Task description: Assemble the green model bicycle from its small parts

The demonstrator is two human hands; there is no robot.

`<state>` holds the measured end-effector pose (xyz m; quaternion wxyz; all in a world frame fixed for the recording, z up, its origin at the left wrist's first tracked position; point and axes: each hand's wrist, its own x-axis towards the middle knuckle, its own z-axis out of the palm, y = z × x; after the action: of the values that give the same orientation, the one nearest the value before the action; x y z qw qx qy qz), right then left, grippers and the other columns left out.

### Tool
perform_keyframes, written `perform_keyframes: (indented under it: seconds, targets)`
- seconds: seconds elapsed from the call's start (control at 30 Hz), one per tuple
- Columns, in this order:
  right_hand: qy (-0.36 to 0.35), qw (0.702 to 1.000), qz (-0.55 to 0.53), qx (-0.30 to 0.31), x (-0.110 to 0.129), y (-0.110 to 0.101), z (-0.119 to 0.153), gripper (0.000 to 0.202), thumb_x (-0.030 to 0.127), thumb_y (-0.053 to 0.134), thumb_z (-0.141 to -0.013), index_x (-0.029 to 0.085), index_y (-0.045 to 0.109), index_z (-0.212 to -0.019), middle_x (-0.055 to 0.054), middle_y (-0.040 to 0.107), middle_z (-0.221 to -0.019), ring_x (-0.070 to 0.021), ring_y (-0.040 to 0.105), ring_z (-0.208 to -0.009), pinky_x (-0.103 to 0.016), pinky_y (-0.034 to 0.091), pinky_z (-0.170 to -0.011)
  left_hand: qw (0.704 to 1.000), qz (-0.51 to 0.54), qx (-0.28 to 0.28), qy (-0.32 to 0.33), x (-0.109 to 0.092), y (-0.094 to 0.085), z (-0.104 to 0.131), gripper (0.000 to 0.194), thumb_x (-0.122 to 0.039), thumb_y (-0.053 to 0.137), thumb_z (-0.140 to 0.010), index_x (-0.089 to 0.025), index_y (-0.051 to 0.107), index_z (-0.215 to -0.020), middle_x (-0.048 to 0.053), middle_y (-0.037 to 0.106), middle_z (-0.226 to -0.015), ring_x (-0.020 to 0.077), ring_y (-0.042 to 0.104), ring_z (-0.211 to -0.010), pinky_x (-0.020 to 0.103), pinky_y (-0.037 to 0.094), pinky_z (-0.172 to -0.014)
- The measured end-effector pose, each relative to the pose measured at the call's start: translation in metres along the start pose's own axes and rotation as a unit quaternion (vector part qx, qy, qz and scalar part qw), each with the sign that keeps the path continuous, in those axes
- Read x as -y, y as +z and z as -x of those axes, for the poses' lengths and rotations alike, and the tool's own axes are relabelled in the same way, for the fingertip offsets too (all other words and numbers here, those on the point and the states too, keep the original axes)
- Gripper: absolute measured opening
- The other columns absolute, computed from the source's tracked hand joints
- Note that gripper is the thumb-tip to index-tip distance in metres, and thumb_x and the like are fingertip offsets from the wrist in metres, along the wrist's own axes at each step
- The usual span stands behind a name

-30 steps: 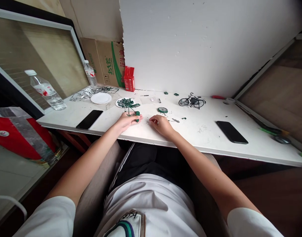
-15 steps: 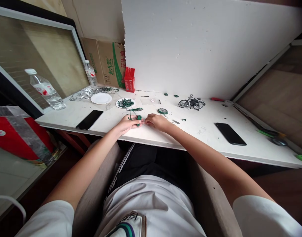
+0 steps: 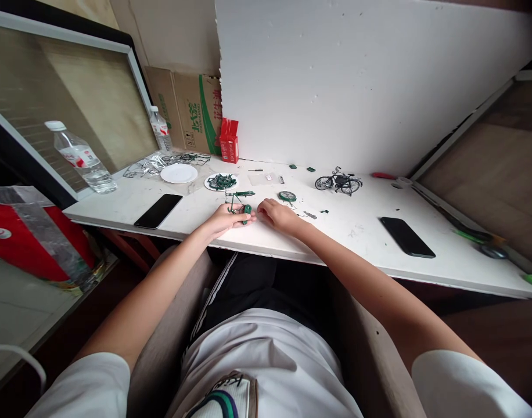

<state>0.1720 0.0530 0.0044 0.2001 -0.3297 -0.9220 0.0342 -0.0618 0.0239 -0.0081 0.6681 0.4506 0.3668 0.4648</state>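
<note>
My left hand (image 3: pixel 226 221) is closed on a green model bicycle frame (image 3: pixel 247 209) just above the front of the white table. Close to its right, my right hand (image 3: pixel 275 213) has its fingers curled together; whatever they may hold is too small to make out. Behind my hands lies a green wheel (image 3: pixel 287 196). A white plate (image 3: pixel 207 183) bears a heap of green parts (image 3: pixel 221 182). Farther right stands an assembled black model bicycle (image 3: pixel 338 182). Small loose parts (image 3: pixel 310 215) lie to the right of my right hand.
Phones lie left (image 3: pixel 158 211) and right (image 3: pixel 407 237) on the table (image 3: pixel 357 249). At the back left are a white plate (image 3: pixel 179 173), part frames, two bottles (image 3: pixel 85 159) (image 3: pixel 160 129), a red box (image 3: pixel 229 141) and a carton (image 3: pixel 190 110). A red-handled tool (image 3: pixel 383 175) lies back right.
My right hand has shifted very slightly and its fingers are a little differently bent. My left hand still grips the green frame; the view has moved slightly.
</note>
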Motion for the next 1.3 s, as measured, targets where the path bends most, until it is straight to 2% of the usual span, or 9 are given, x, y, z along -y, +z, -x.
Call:
perform_keyframes:
  seconds: [0.1, 0.23, 0.43, 0.73, 0.97, 1.13, 1.3]
  targets:
    - [0.013, 0.993, -0.098, -0.064, 0.002, -0.004, 0.003, 0.013, 0.023, 0.047, -0.107, 0.017, 0.058, -0.108, -0.011, 0.067, -0.105, -0.021, 0.061, -0.09, -0.032, 0.048, -0.078, 1.0, 0.001, 0.007, -0.001, 0.002, 0.003, 0.001, 0.035, -0.012, 0.096, -0.068, -0.007, 0.075, -0.096, 0.018, 0.08, -0.107, 0.0288, 0.078, -0.106, 0.05, 0.055, -0.113]
    - [-0.001, 0.985, -0.153, -0.082, 0.014, -0.004, 0.005, 0.013, 0.029, 0.048, -0.107, 0.019, 0.056, -0.106, -0.009, 0.066, -0.1, -0.0206, 0.06, -0.088, -0.033, 0.048, -0.079, 1.0, -0.002, 0.023, 0.005, 0.004, 0.009, 0.001, 0.04, -0.015, 0.097, -0.065, -0.009, 0.077, -0.1, 0.014, 0.079, -0.11, 0.0247, 0.078, -0.102, 0.051, 0.055, -0.112]
    - [-0.028, 0.991, -0.11, -0.065, 0.026, -0.003, 0.007, 0.011, 0.028, 0.048, -0.107, 0.021, 0.056, -0.106, -0.01, 0.064, -0.106, -0.0215, 0.06, -0.093, -0.033, 0.049, -0.081, 0.998, -0.024, 0.056, 0.005, 0.005, 0.011, 0.002, 0.042, -0.023, 0.098, -0.066, -0.01, 0.079, -0.101, 0.013, 0.078, -0.11, 0.0222, 0.077, -0.101, 0.048, 0.056, -0.11]
    - [-0.027, 0.997, -0.048, -0.049, 0.023, 0.004, 0.009, 0.008, 0.026, 0.051, -0.107, 0.022, 0.057, -0.109, -0.01, 0.066, -0.108, -0.0221, 0.061, -0.098, -0.03, 0.048, -0.074, 0.995, -0.092, 0.025, -0.014, 0.006, 0.011, 0.003, 0.05, -0.032, 0.1, -0.059, -0.015, 0.08, -0.101, 0.01, 0.078, -0.107, 0.0207, 0.074, -0.099, 0.043, 0.057, -0.102]
    - [-0.028, 0.998, -0.002, -0.054, 0.025, 0.004, 0.011, 0.009, 0.026, 0.055, -0.106, 0.021, 0.061, -0.109, -0.01, 0.068, -0.107, -0.0221, 0.063, -0.098, -0.028, 0.046, -0.067, 0.987, -0.154, 0.031, 0.014, 0.008, 0.009, 0.002, 0.042, -0.032, 0.095, -0.066, -0.015, 0.078, -0.1, 0.009, 0.076, -0.102, 0.0168, 0.071, -0.087, 0.036, 0.058, -0.088]
    - [-0.014, 0.996, -0.032, -0.076, 0.025, 0.004, 0.011, 0.009, 0.022, 0.058, -0.102, 0.021, 0.066, -0.105, -0.009, 0.071, -0.105, -0.0213, 0.066, -0.094, -0.029, 0.048, -0.069, 0.982, -0.184, 0.032, 0.03, 0.007, 0.01, 0.004, 0.037, -0.031, 0.092, -0.069, -0.014, 0.077, -0.099, 0.009, 0.076, -0.098, 0.0148, 0.068, -0.08, 0.03, 0.056, -0.076]
    - [0.018, 0.982, -0.157, -0.104, 0.022, 0.008, 0.01, 0.009, 0.025, 0.064, -0.097, 0.02, 0.071, -0.097, -0.006, 0.076, -0.098, -0.0207, 0.07, -0.09, -0.032, 0.054, -0.082, 0.979, -0.196, 0.029, 0.035, 0.004, 0.012, 0.007, 0.041, -0.032, 0.091, -0.07, -0.013, 0.077, -0.103, 0.009, 0.075, -0.098, 0.0148, 0.067, -0.08, 0.027, 0.053, -0.072]
